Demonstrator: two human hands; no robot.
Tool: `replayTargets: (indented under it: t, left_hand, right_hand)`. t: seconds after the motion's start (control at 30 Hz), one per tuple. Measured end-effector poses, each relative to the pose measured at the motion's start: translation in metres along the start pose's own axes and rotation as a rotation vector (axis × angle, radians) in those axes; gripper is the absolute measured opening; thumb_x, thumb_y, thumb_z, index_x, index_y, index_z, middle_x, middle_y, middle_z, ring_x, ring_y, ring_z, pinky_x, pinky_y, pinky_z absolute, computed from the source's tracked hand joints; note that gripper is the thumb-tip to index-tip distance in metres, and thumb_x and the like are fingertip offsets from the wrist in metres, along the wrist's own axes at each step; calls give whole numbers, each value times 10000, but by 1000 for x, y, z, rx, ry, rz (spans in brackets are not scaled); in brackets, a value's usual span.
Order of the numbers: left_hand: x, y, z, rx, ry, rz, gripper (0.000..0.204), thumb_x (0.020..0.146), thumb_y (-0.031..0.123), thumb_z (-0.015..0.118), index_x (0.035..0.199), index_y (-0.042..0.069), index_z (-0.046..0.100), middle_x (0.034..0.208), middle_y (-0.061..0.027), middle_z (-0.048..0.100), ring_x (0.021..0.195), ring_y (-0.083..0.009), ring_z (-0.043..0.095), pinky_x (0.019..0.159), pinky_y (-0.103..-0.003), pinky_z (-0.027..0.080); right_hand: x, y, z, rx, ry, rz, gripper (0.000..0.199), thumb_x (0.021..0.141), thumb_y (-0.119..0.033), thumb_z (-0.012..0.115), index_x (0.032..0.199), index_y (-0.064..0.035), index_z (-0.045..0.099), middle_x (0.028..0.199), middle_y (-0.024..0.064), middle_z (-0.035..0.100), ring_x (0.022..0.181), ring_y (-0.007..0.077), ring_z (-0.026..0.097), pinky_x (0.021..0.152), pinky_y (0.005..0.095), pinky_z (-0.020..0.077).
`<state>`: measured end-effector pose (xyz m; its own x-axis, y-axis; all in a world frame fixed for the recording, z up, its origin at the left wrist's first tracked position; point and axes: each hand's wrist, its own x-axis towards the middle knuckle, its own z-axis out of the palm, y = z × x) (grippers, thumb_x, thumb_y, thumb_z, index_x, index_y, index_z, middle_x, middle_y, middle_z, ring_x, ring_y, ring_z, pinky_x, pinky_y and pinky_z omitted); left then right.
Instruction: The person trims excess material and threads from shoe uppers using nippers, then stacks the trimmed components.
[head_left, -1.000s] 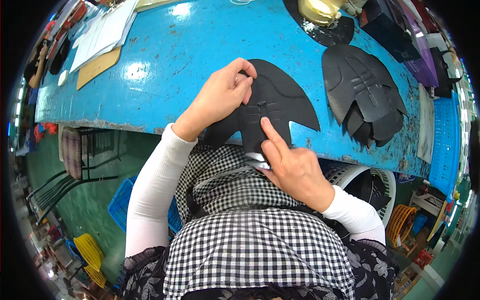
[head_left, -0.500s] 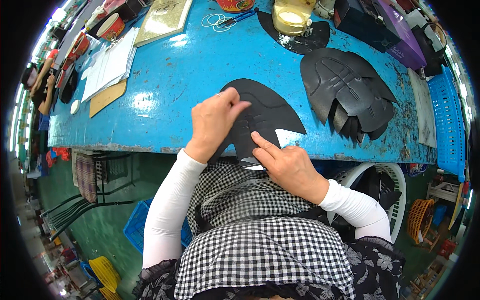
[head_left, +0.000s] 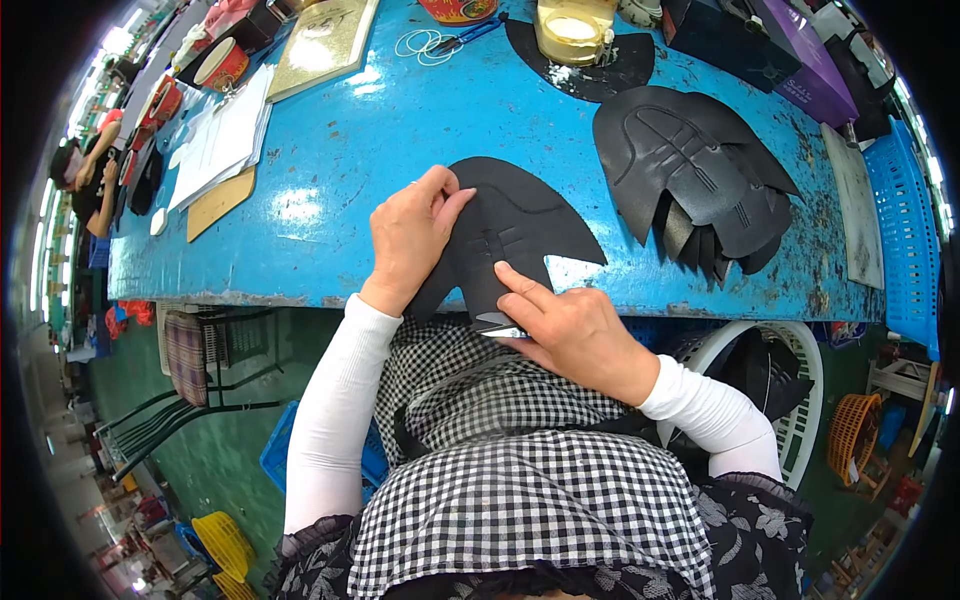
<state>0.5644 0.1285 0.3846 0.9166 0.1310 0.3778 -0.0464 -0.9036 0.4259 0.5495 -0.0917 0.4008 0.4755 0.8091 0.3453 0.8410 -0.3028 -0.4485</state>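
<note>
A flat black shoe-upper piece (head_left: pixel 520 225) lies on the blue table (head_left: pixel 400 140) at its near edge. My left hand (head_left: pixel 410 235) pinches and presses the piece's left side. My right hand (head_left: pixel 565 325) holds its lower end at the table edge, index finger stretched along it, with a small light strip under the fingers. To the right on the table lies a stack of several similar black pieces (head_left: pixel 695 175).
At the back stand a yellowish glue pot (head_left: pixel 572 28) on a black piece, a purple box (head_left: pixel 800 60), papers (head_left: pixel 225 140) and a tan card (head_left: pixel 220 200). A white basket (head_left: pixel 770 380) sits below the table at right. Another person (head_left: pixel 85 185) works far left.
The view has shifted, so the table and piece sit lower and nearer centre. My left hand has slid a little along the piece's left side; my right hand stays at its lower end.
</note>
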Motion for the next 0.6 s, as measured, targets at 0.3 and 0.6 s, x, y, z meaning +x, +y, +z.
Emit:
replayTargets:
  t: [0.3, 0.6]
  left_hand:
    - [3, 2, -3, -103, 26, -18, 64, 872, 118, 625, 933, 112, 607, 560, -38, 505, 494, -195, 533, 460, -320, 383]
    - [-34, -11, -29, -963, 21, -327, 122, 931, 83, 535, 1049, 55, 540, 657, 42, 431, 526, -51, 359, 460, -217, 276]
  right_hand:
    - [44, 25, 9, -194, 35, 42, 150, 755, -42, 583, 893, -34, 526, 1227, 119, 611, 516, 208, 624, 427, 305, 468]
    - [25, 18, -17, 27, -41, -16, 499, 728, -329, 764, 1075, -43, 549, 1148, 142, 632, 626, 262, 657, 527, 352, 500]
